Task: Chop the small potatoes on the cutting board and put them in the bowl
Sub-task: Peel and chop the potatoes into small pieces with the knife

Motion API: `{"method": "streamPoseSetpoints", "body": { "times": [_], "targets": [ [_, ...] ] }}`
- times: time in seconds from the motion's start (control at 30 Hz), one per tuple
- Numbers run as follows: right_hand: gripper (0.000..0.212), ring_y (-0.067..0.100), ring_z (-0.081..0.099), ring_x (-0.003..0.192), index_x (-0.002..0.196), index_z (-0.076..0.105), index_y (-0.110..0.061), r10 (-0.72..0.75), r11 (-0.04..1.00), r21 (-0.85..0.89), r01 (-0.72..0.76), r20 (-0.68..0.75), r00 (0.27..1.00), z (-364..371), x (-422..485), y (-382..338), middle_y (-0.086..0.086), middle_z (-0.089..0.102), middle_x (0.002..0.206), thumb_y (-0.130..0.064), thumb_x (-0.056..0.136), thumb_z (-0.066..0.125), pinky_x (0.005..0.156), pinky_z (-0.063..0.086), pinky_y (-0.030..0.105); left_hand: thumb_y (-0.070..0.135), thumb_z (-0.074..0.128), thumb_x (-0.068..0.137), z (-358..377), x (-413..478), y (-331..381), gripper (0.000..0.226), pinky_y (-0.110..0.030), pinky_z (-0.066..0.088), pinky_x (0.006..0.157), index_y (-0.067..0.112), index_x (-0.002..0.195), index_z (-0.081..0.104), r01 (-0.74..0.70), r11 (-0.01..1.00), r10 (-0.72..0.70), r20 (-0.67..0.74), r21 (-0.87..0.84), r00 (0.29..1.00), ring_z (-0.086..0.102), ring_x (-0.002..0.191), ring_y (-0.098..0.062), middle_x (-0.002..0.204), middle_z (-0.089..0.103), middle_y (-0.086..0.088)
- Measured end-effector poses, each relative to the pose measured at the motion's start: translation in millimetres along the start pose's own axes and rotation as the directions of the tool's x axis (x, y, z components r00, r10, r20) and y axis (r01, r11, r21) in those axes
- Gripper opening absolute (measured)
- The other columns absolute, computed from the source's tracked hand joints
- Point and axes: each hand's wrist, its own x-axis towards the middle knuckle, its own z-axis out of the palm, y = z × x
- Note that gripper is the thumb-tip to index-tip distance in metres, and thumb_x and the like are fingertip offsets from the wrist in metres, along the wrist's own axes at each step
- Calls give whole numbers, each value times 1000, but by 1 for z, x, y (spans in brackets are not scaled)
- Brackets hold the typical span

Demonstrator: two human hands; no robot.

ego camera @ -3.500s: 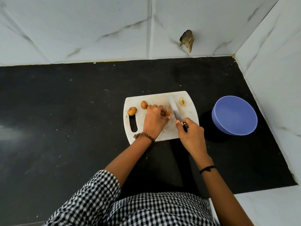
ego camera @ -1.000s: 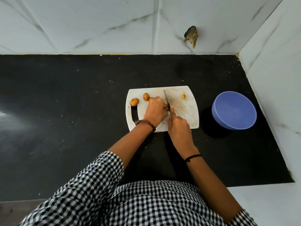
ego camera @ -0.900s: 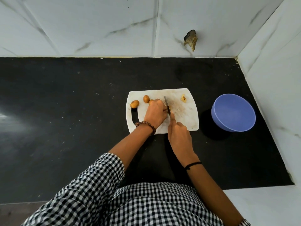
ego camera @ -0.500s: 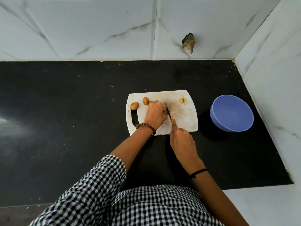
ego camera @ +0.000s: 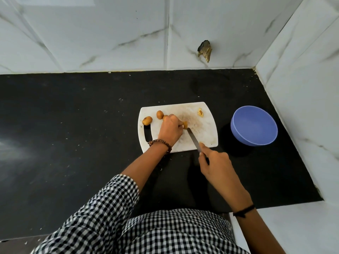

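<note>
A black worktop (ego camera: 73, 134), set in a corner of white marble-look wall tiles (ego camera: 110, 33), carries everything. Nearest, the right hand (ego camera: 216, 165) grips the handle of a knife (ego camera: 192, 139), its blade angled up-left to the small potato (ego camera: 185, 124) that the left hand (ego camera: 170, 129) pinches at its fingertips on the white cutting board (ego camera: 205, 132). Chopping looks under way. Next, the blade needs pressing straight down, clear of those fingertips. Just left of the left hand wait whole potatoes (ego camera: 147, 120); beyond the right hand lies a cut piece (ego camera: 200, 113). Right of both hands, off the board, stands the blue bowl (ego camera: 254, 125), seemingly empty. A broken patch (ego camera: 205, 50) mars the far wall.
</note>
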Motion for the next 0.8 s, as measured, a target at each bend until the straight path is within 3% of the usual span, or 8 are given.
{"method": "streamPoseSetpoints", "body": {
  "times": [0.13,0.2,0.3,0.43,0.53,0.6,0.7,0.8],
  "targets": [
    [42,12,59,59,140,52,-21,9,987,160,11,-122,992,3,7,5,-2,60,70,-37,101,47,56,51,30,2,58,86,2,-2,-3,21,-31,55,77,11,91,77,-2,999,1,-4,-53,1000,60,86,-22,93,68,-9],
    [34,11,60,62,117,62,-18,30,982,187,-4,-134,991,6,18,4,-2,61,73,-44,98,51,59,52,31,5,62,85,2,-2,-6,18,-30,54,82,13,92,75,8,997,-9,-10,-83,1000,60,89,-18,97,67,-7],
    [19,10,55,59,86,54,-18,46,976,215,-18,-124,991,9,40,-1,-4,55,68,-33,95,61,55,42,24,7,65,83,3,-4,-8,11,-31,56,80,13,91,69,21,990,-26,-33,-140,999,61,84,-14,98,64,-6],
    [13,8,55,64,92,52,-22,11,976,218,12,-103,995,7,75,-8,-8,54,73,-25,93,64,53,36,13,7,67,82,2,-6,-7,14,-31,56,77,16,90,59,33,982,-43,-49,-187,998,60,83,-13,96,59,-3],
    [17,9,60,77,107,60,-22,-85,972,213,99,-73,994,4,100,-10,-10,61,83,-22,91,64,68,52,25,6,67,82,1,-6,-7,14,-33,56,77,14,90,58,26,984,-35,-49,-179,998,60,84,-16,97,58,-5],
    [26,11,62,84,115,63,-25,-134,966,219,136,-22,991,3,112,-9,-10,65,90,-23,89,64,77,55,33,5,67,82,1,-6,-7,14,-33,56,78,14,90,58,26,984,-35,-49,-175,998,59,85,-17,98,57,-7],
    [16,12,63,81,103,64,-29,-166,965,215,151,55,985,1,124,-6,-8,67,86,-25,88,65,77,56,42,7,68,82,1,-6,-6,13,-30,55,77,13,90,59,33,986,-41,-51,-163,998,59,84,-17,98,57,-7],
    [14,11,62,75,98,60,-27,-158,969,200,146,48,986,-1,127,2,-7,65,82,-31,86,67,73,56,43,6,67,81,0,-5,-5,13,-32,54,77,13,88,59,31,987,-41,-62,-160,997,57,83,-18,95,57,-7]
  ]
}}
